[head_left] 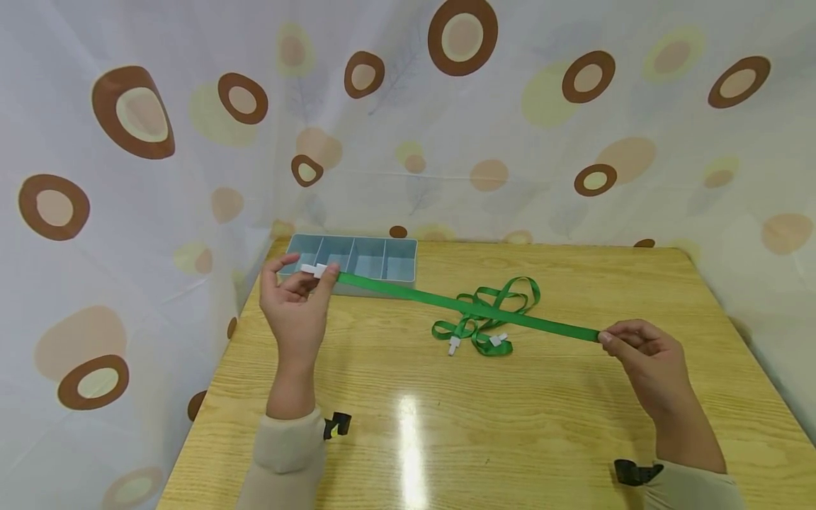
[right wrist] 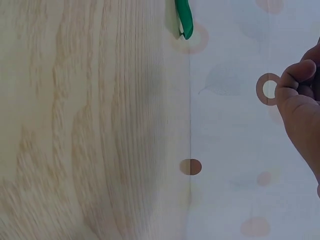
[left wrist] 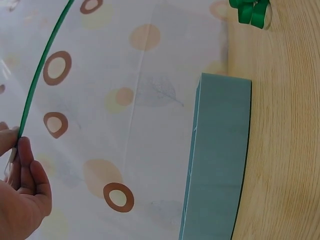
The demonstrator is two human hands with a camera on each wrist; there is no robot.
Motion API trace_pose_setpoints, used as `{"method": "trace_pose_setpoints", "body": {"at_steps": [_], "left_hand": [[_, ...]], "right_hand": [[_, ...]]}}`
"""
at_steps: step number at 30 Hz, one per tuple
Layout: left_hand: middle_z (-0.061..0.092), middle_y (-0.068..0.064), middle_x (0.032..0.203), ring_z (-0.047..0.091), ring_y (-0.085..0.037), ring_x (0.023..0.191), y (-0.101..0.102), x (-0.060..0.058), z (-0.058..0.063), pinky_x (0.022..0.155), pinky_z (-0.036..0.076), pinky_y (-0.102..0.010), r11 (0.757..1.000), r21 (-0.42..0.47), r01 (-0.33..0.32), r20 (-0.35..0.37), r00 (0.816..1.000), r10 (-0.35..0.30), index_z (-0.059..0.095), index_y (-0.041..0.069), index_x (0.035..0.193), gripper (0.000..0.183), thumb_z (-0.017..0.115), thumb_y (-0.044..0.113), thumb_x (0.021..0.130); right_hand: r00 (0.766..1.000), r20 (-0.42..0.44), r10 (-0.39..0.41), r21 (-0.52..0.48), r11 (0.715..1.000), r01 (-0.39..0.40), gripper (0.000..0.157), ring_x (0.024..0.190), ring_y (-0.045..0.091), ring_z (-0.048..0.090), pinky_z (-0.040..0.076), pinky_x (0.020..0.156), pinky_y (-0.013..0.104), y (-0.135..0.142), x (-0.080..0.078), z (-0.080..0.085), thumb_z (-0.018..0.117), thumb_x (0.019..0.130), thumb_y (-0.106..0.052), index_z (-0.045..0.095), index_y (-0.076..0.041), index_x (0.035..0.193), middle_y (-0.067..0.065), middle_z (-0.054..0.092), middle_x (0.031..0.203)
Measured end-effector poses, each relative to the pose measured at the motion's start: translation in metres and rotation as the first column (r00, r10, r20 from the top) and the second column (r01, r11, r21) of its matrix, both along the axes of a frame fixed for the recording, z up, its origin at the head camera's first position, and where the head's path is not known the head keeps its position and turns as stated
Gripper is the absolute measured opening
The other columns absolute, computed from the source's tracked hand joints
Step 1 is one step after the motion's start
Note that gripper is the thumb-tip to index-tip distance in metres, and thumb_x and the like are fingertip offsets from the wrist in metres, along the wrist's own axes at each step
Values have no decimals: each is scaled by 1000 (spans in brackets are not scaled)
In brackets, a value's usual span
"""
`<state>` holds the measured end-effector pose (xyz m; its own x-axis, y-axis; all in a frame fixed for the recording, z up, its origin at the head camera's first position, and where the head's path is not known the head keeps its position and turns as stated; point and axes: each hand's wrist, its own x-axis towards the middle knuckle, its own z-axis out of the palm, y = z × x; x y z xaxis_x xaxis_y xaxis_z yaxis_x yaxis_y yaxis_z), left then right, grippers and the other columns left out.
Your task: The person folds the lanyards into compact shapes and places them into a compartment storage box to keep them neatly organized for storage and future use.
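Note:
A green lanyard [head_left: 446, 301] is stretched between my two hands above the table, sloping down to the right. With thumb and fingers my left hand [head_left: 296, 304] pinches its end beside a white plastic clip [head_left: 314, 270]. My right hand [head_left: 656, 361] pinches the far end of the strap. In the left wrist view the lanyard [left wrist: 37, 75] runs upward from the fingers of the left hand [left wrist: 22, 190]. The right wrist view shows only part of the right hand [right wrist: 302, 100] at the edge; the strap's end is hidden there.
More green lanyards [head_left: 487, 312] with white clips lie in a loose heap mid-table. A blue-grey divided box [head_left: 382, 290] stands at the back left, behind my left hand. A patterned cloth [head_left: 408, 127] hangs behind the wooden table [head_left: 542, 425].

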<state>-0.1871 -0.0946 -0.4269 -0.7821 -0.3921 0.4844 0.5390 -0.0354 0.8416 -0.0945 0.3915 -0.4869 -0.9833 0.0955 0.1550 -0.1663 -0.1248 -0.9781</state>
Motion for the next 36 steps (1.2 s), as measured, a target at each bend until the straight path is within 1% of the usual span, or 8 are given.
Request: {"method": "trace_pose_setpoints", "body": {"at_steps": [3, 9, 15, 20, 26, 29, 33, 36], "left_hand": [[73, 4, 74, 73, -13, 73, -1, 0, 1, 69, 56, -23, 1000, -4, -5, -1, 1000, 5, 58, 10, 122, 46, 87, 1, 87], [73, 4, 73, 68, -12, 67, -2, 3, 1, 64, 54, -22, 1000, -7, 10, 20, 1000, -10, 58, 11, 122, 45, 86, 2, 88], [72, 4, 73, 65, -12, 64, 2, 5, -1, 62, 53, -21, 999, 2, 50, 57, 997, -50, 58, 8, 123, 45, 86, 4, 89], [74, 5, 77, 70, -12, 69, 14, 7, -4, 66, 56, -21, 995, -19, 101, 97, 990, -98, 57, 10, 125, 47, 86, 6, 89], [75, 6, 81, 74, -13, 77, 36, 13, -7, 67, 55, -21, 985, -61, 158, 131, 980, -149, 56, 8, 127, 45, 84, 10, 92], [76, 1, 84, 74, -14, 78, 45, 16, -6, 68, 54, -21, 980, -65, 190, 138, 974, -180, 55, 6, 127, 42, 81, 10, 95], [77, -14, 90, 77, -22, 84, 57, 19, -5, 75, 58, -21, 971, -77, 224, 137, 967, -213, 54, 3, 128, 40, 78, 7, 97], [76, -23, 93, 77, -26, 88, 65, 21, -5, 81, 60, -22, 963, -90, 253, 139, 961, -239, 53, 1, 128, 39, 76, 5, 97]], "right_hand": [[1000, 8, -22, -6, 1000, 22, 22, 88, 9, 73, 58, 84, 19, 1, -1, 1, 61, 100, 14, 71, -3, 109, -4, 80, 94], [998, -12, -56, 27, 998, 57, 19, 86, 10, 73, 58, 83, 18, 0, -2, 4, 64, 98, 16, 71, 1, 107, -3, 80, 91], [994, -77, -72, -40, 997, 69, 18, 85, 11, 74, 59, 85, 19, -8, -5, 8, 64, 95, 20, 70, 5, 103, 1, 78, 88], [987, -153, -55, -107, 994, 38, 17, 82, 12, 73, 60, 82, 20, -24, -14, 21, 64, 94, 21, 70, 6, 99, 3, 75, 86], [981, -188, -50, -59, 998, 39, 18, 80, 12, 71, 61, 79, 20, -51, -21, 39, 64, 94, 22, 70, 5, 94, 1, 74, 83], [983, -174, -63, -39, 998, 57, 16, 80, 12, 70, 60, 79, 21, -66, -23, 48, 65, 93, 21, 69, 6, 94, 0, 74, 82], [986, -147, -77, -5, 997, 77, 10, 79, 13, 69, 60, 77, 22, -87, -27, 59, 70, 92, 19, 68, 9, 93, 1, 73, 81], [984, -159, -75, 97, 991, 91, 9, 77, 12, 68, 58, 74, 21, -105, -32, 64, 74, 91, 15, 67, 9, 92, -1, 74, 80]]}}
